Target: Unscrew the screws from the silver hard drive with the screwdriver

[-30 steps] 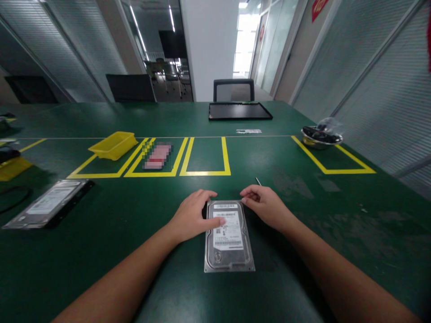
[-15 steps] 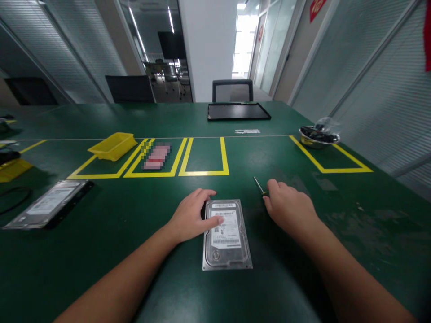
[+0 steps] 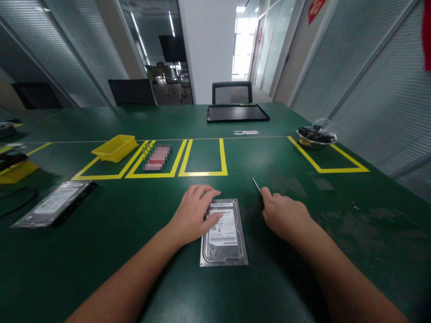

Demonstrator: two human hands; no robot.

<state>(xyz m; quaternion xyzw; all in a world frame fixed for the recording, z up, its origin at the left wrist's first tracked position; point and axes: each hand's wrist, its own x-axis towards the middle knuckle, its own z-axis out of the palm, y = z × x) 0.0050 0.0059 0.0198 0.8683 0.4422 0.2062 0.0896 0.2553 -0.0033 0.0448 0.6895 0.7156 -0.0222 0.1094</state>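
A silver hard drive [image 3: 226, 249] with a white label lies flat in front of me. My left hand [image 3: 195, 215] is over its left side, thumb stretched across the label and the other fingers apart near the far edge. To the right of the drive, my right hand [image 3: 284, 215] is closed round a screwdriver [image 3: 256, 185]. Its thin metal shaft points away and to the left, and its handle is hidden inside the hand. The screwdriver tip is apart from the drive.
Another hard drive [image 3: 57, 202] lies at the left by a black cable [image 3: 20, 208]. A yellow tray [image 3: 116, 150], a blurred pink item [image 3: 158, 158] and yellow tape outlines [image 3: 204, 173] are farther back. A metal bowl of dark items [image 3: 316, 138] stands right; a black-framed panel [image 3: 237, 113] lies behind.
The view has shifted slightly. My left fingers have shifted over the drive's far edge. My right hand has turned around the screwdriver, so the dark collar seen before is now covered.
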